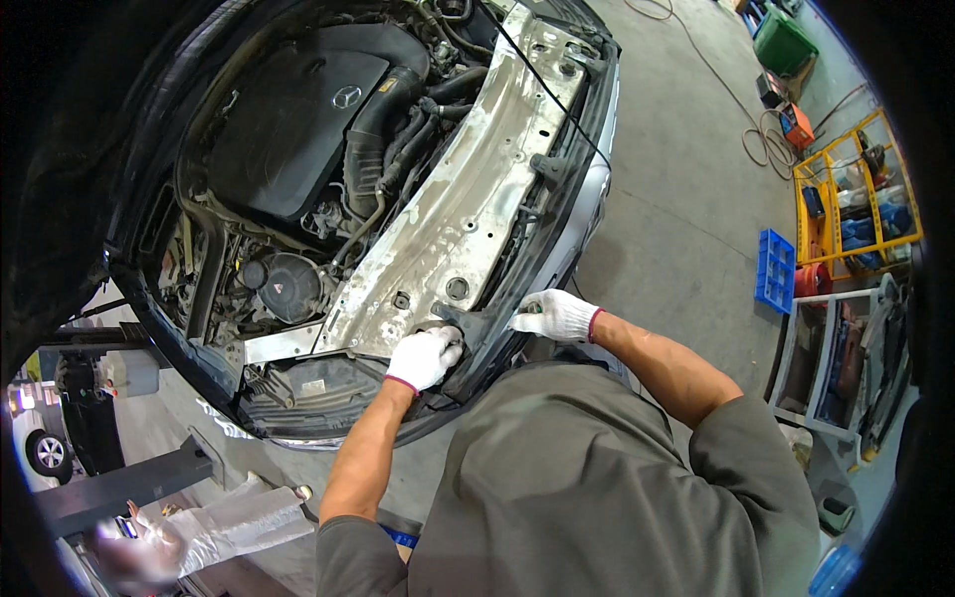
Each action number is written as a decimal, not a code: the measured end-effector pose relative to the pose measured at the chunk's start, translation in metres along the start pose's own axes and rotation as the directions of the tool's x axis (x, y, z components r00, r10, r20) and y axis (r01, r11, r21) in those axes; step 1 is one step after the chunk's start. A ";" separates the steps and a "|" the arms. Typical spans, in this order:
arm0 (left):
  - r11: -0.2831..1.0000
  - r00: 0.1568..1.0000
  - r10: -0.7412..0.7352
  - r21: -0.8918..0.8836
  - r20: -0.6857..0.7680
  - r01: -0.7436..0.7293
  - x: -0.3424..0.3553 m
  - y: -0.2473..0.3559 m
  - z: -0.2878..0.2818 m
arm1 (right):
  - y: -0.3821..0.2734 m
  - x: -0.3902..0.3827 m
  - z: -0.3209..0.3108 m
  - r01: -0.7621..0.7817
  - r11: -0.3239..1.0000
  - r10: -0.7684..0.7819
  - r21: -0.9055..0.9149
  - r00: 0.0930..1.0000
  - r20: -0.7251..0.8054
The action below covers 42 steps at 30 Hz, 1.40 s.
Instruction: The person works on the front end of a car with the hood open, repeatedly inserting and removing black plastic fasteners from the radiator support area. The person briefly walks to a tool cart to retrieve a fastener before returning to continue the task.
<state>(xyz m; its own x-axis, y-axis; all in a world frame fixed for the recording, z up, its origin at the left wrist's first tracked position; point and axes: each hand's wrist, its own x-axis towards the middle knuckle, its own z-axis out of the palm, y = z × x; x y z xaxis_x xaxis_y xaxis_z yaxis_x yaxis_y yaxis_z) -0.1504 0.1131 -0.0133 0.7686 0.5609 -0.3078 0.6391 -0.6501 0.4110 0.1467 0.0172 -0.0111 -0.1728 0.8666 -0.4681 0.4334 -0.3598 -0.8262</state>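
My left hand (426, 358), in a white glove with a red cuff, rests at the front edge of the car's pale metal cross panel (438, 264). Its fingers are curled down by a black bracket (468, 318), and what they grip, if anything, is hidden. To the right, my gloved right hand (562, 316) is closed just above the dark front trim of the car, its fingertips pinched together. A small dark green bit shows between thumb and fingers, too small to name. Behind the panel lies the engine bay with a black engine cover (298, 119).
A thin black cable (547, 85) crosses the panel. On the right stand a yellow rack (860, 189), a blue crate (775, 271), a red bucket (813, 281) and a grey shelf cart (831, 358). A hose (711, 70) lies on the floor. Another person (144, 547) is at lower left.
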 end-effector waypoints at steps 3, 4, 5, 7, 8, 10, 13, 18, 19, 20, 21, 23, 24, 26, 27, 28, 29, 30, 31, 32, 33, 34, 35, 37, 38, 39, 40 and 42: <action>0.997 1.000 -0.017 -0.071 -0.018 0.015 -0.001 -0.001 -0.003 | 0.004 0.005 0.001 -0.017 1.000 0.017 -0.008 1.000 0.021; 0.999 0.999 -0.012 -0.049 -0.037 0.010 -0.002 -0.002 -0.001 | 0.008 0.006 0.002 0.007 1.000 -0.007 -0.029 1.000 0.014; 1.000 0.998 -0.006 -0.027 -0.056 0.005 -0.003 -0.003 0.000 | 0.010 0.008 0.004 0.005 0.999 -0.005 -0.034 1.000 0.009; 0.999 0.999 -0.022 -0.044 -0.049 0.020 -0.002 -0.001 0.000 | 0.011 0.009 0.005 0.000 0.999 -0.001 -0.045 1.000 -0.002; 0.999 0.999 -0.016 -0.028 -0.036 0.015 -0.002 0.001 0.000 | 0.011 0.009 0.006 -0.013 0.999 0.013 -0.036 1.000 0.004; 1.000 1.000 -0.004 0.003 -0.031 0.004 0.000 0.004 0.000 | 0.005 0.010 0.007 -0.034 0.999 0.035 -0.023 0.999 0.014; 0.999 0.998 0.016 0.030 -0.061 -0.014 -0.001 0.002 0.007 | 0.003 0.012 0.008 -0.023 0.998 0.024 -0.051 1.000 0.013; 0.997 0.995 0.067 0.048 -0.073 -0.063 0.000 0.003 0.003 | -0.004 0.014 0.008 -0.045 0.998 0.047 -0.040 0.998 0.040; 0.997 0.996 0.074 0.036 -0.049 -0.072 0.000 0.002 0.001 | -0.007 0.014 0.008 -0.060 0.997 0.062 -0.043 0.997 0.050; 0.996 0.996 0.082 0.024 -0.025 -0.081 -0.001 0.000 -0.002 | -0.010 0.012 0.007 -0.075 0.996 0.078 -0.045 0.995 0.060; 0.996 0.996 0.090 0.012 -0.001 -0.090 -0.001 -0.002 -0.004 | -0.015 0.010 0.006 -0.089 0.995 0.092 -0.048 0.993 0.070; 0.997 0.996 0.082 0.007 -0.024 -0.082 -0.001 -0.004 -0.003 | -0.019 0.009 0.006 -0.080 0.996 0.083 -0.046 0.994 0.069; 0.998 0.997 0.067 0.025 -0.036 -0.066 0.000 -0.004 0.001 | -0.018 0.009 0.007 -0.075 0.996 0.078 -0.048 0.995 0.063; 0.998 0.996 0.058 0.043 -0.070 -0.055 0.000 -0.004 0.006 | -0.009 0.011 0.010 -0.053 0.997 0.055 -0.049 0.998 0.042; 0.997 0.994 0.062 0.041 -0.092 -0.058 -0.001 -0.004 0.008 | -0.010 0.010 0.009 -0.073 0.996 0.076 -0.056 0.996 0.040; 0.997 0.992 0.064 0.038 -0.113 -0.060 -0.002 -0.005 0.008 | -0.014 0.008 0.008 -0.094 0.994 0.096 -0.063 0.995 0.038; 0.996 0.991 0.079 0.039 -0.105 -0.076 -0.002 -0.005 0.008 | -0.015 0.007 0.007 -0.114 0.991 0.117 -0.071 0.992 0.036; 0.995 0.990 0.095 0.039 -0.100 -0.091 -0.002 -0.002 0.002 | -0.014 0.006 0.007 -0.118 0.990 0.121 -0.070 0.992 0.038; 0.994 0.989 0.110 0.039 -0.095 -0.107 -0.002 0.000 0.000 | -0.013 0.006 0.007 -0.122 0.990 0.125 -0.070 0.991 0.040; 0.994 0.989 0.111 0.031 -0.095 -0.108 -0.002 -0.002 0.001 | -0.012 0.005 0.007 -0.127 0.990 0.130 -0.069 0.991 0.042; 0.994 0.989 0.109 0.025 -0.096 -0.107 -0.001 -0.004 0.004 | -0.012 0.005 0.007 -0.126 0.990 0.129 -0.067 0.990 0.047; 0.994 0.989 0.107 0.019 -0.098 -0.106 -0.001 -0.007 0.007 | -0.012 0.004 0.008 -0.126 0.990 0.129 -0.065 0.990 0.052; 0.995 0.986 0.101 0.021 -0.130 -0.099 -0.001 -0.009 0.011 | -0.012 0.004 0.008 -0.125 0.990 0.129 -0.063 0.990 0.057; 0.996 0.978 0.085 0.024 -0.190 -0.082 -0.004 -0.009 0.018 | -0.019 0.002 0.008 -0.147 0.987 0.151 -0.066 0.986 0.064; 0.996 0.977 0.088 0.024 -0.192 -0.085 -0.004 -0.009 0.020 | -0.022 0.001 0.008 -0.157 0.985 0.162 -0.069 0.984 0.069; 0.996 0.977 0.094 0.026 -0.193 -0.091 -0.004 -0.007 0.017 | -0.020 0.002 0.009 -0.146 0.987 0.151 -0.072 0.986 0.068; 0.995 0.976 0.099 0.029 -0.194 -0.096 -0.004 -0.005 0.013 | -0.015 0.004 0.010 -0.135 0.988 0.140 -0.075 0.988 0.067; 0.993 0.982 0.115 0.036 -0.153 -0.111 -0.005 -0.003 0.006 | -0.011 0.005 0.011 -0.120 0.990 0.125 -0.069 0.990 0.071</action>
<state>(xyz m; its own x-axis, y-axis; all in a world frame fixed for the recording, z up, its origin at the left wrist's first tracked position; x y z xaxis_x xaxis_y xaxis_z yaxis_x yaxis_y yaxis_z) -0.1559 0.1086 -0.0180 0.8231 0.5542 -0.1239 0.5509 -0.7264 0.4110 0.1312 0.0212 -0.0079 -0.1795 0.7884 -0.5884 0.5106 -0.4365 -0.7407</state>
